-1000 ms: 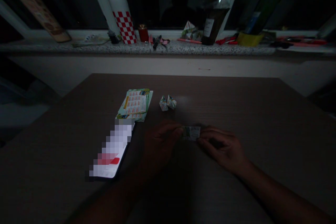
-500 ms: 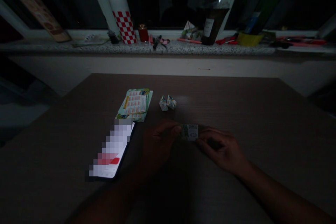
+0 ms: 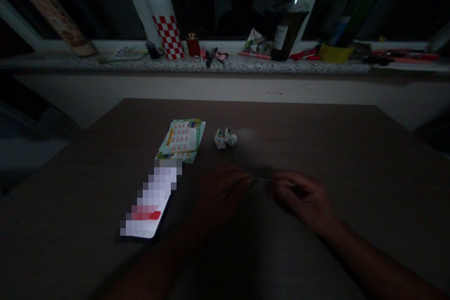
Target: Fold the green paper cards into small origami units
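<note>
The scene is dim. Just above the brown table [image 3: 351, 150], my left hand [image 3: 220, 194] and my right hand [image 3: 304, 197] pinch the two ends of a small folded paper piece [image 3: 260, 181], which now shows only as a thin edge between them. Beyond my hands, a small folded paper figure [image 3: 225, 138] sits on the table. To its left lies a stack of printed green and orange paper sheets [image 3: 182, 139]. A lit phone [image 3: 151, 201] lies nearer me, beside my left forearm.
A stone window ledge [image 3: 218, 63] runs along the back. It carries a white bottle with red checks [image 3: 164, 14], a small red can [image 3: 193, 45], a dark wine bottle [image 3: 288, 23], a green bottle [image 3: 355, 4], a yellow tape roll [image 3: 333, 52] and pens.
The paper piece between my fingers has tipped from face-on to nearly edge-on. Both hands stayed in place, with slight blur.
</note>
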{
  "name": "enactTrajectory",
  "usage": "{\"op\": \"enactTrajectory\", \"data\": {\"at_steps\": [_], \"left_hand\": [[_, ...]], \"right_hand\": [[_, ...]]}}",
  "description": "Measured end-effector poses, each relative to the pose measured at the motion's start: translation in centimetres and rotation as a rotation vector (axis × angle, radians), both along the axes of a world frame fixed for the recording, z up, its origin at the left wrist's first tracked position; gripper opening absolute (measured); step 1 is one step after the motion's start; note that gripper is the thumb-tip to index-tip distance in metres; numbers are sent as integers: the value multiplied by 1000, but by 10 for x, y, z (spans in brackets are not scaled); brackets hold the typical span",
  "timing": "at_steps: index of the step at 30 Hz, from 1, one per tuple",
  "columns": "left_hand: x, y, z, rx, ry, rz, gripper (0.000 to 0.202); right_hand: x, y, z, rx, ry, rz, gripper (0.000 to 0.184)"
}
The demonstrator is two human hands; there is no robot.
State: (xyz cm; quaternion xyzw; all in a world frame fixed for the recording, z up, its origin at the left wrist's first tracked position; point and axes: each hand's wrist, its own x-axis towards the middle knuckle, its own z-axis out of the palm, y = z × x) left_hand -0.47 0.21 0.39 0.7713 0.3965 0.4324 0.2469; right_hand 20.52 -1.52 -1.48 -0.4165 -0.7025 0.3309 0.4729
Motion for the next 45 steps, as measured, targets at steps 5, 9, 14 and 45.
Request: {"op": "enactTrajectory", "data": {"at_steps": [5,9,14,45], "left_hand": [[3,-1,-2,285,127,-37,11],[4,-1,-4,344,105,-36,8],[4,2,-7,396,116,-62,8],[3,-1,-3,421,77,18,16]], "right_hand": [[-3,0,3,-206,104,-36,13],[-7,0,6,-327,135,-42,15],[-6,2,6,-403,187,8,18],[-3,3,1,-376,192,-51,18]]}}
